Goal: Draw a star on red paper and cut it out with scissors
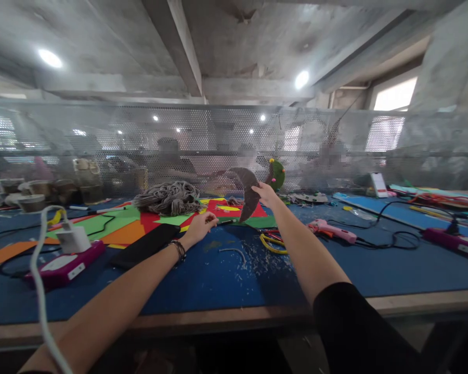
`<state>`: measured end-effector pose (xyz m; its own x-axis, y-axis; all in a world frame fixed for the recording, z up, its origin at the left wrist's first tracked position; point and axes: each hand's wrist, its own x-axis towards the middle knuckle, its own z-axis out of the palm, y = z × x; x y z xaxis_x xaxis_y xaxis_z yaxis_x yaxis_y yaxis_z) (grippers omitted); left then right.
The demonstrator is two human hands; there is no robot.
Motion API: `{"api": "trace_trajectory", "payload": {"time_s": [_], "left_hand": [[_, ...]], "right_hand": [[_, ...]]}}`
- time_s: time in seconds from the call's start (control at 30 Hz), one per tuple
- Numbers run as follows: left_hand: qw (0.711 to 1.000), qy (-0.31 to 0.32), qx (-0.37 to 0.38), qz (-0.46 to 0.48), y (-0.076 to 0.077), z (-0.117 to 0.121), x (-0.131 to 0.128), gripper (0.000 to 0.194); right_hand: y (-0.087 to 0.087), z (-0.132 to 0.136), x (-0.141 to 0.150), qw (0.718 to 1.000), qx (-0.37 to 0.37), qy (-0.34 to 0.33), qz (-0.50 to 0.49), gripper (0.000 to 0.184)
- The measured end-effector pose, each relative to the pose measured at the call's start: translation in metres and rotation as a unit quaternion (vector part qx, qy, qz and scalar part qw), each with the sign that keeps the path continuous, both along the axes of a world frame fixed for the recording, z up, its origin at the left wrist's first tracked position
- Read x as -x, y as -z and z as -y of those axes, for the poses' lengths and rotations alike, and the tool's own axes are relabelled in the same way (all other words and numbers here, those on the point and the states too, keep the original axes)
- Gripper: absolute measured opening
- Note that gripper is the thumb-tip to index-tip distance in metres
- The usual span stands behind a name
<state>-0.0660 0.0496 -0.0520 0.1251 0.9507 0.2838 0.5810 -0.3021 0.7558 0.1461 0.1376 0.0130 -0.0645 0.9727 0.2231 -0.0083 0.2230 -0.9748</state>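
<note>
My right hand (pixel 265 195) pinches a dark grey crescent-shaped piece (pixel 248 193), which looks like felt, by its inner edge and holds it upright above the table. My left hand (pixel 200 228) is low over the blue table top, its fingers curled together. Whatever is between those fingers is too small to make out. A thin dark pen (pixel 228 222) lies right at the left fingertips; whether they grip it I cannot tell. Behind the right hand stands a green cactus-like piece (pixel 276 175) with small coloured balls. A curved pale strip (pixel 234 253) lies among white scraps before my hands.
Grey yarn (pixel 167 197) is heaped behind coloured sheets (pixel 120 228). A black phone-like slab (pixel 146 246) lies by my left wrist. Purple power strips (pixel 72 265) sit at both sides. Yellow-handled scissors (pixel 272 244) and a pink glue gun (pixel 331 231) are on the right. Perforated screen (pixel 218 124) behind.
</note>
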Motion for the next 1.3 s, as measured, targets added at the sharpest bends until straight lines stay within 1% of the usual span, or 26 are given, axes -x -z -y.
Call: {"api": "trace_trajectory", "payload": {"time_s": [0.17,0.27,0.33,0.43,0.6,0.67,0.73,0.9,1.07,1.17,1.3], "left_hand": [[0.999,0.005,-0.022,-0.037,-0.002,0.005,-0.004,0.029],[0.997,0.026,-0.035,-0.066,-0.002,0.007,-0.006,0.029],[0.993,0.052,-0.039,-0.094,-0.002,0.008,-0.007,0.028],[0.982,0.11,-0.035,-0.152,-0.003,0.011,-0.008,0.028],[0.942,0.214,-0.022,-0.256,-0.012,0.02,-0.008,0.024],[0.929,0.242,-0.023,-0.278,-0.016,0.023,-0.008,0.026],[0.922,0.256,-0.027,-0.29,-0.018,0.025,-0.008,0.029],[0.909,0.272,-0.027,-0.315,-0.016,0.026,-0.015,0.015],[0.905,0.271,-0.017,-0.327,-0.011,0.025,-0.02,0.023],[0.913,0.261,-0.015,-0.312,-0.01,0.024,-0.021,0.024],[0.938,0.228,-0.002,-0.263,-0.01,0.023,-0.019,0.025]], "right_hand": [[0.007,-0.001,0.008,0.998,0.006,-0.03,-0.046,0.029],[0.012,0.0,0.011,0.996,0.012,-0.033,-0.078,0.029],[0.016,0.0,0.012,0.994,0.012,-0.031,-0.103,0.029],[0.023,-0.001,0.013,0.989,0.008,-0.023,-0.147,0.029],[0.032,-0.007,0.008,0.975,-0.01,0.003,-0.222,0.029],[0.034,-0.009,0.005,0.968,-0.024,0.014,-0.248,0.028],[0.036,-0.011,0.002,0.962,-0.037,0.022,-0.269,0.029],[0.041,-0.011,0.0,0.951,-0.051,0.018,-0.304,0.029],[0.045,-0.009,0.002,0.945,-0.053,0.0,-0.323,0.028],[0.045,-0.008,0.001,0.943,-0.056,-0.013,-0.327,0.028],[0.046,-0.007,0.002,0.942,-0.063,-0.029,-0.329,0.028]]}}
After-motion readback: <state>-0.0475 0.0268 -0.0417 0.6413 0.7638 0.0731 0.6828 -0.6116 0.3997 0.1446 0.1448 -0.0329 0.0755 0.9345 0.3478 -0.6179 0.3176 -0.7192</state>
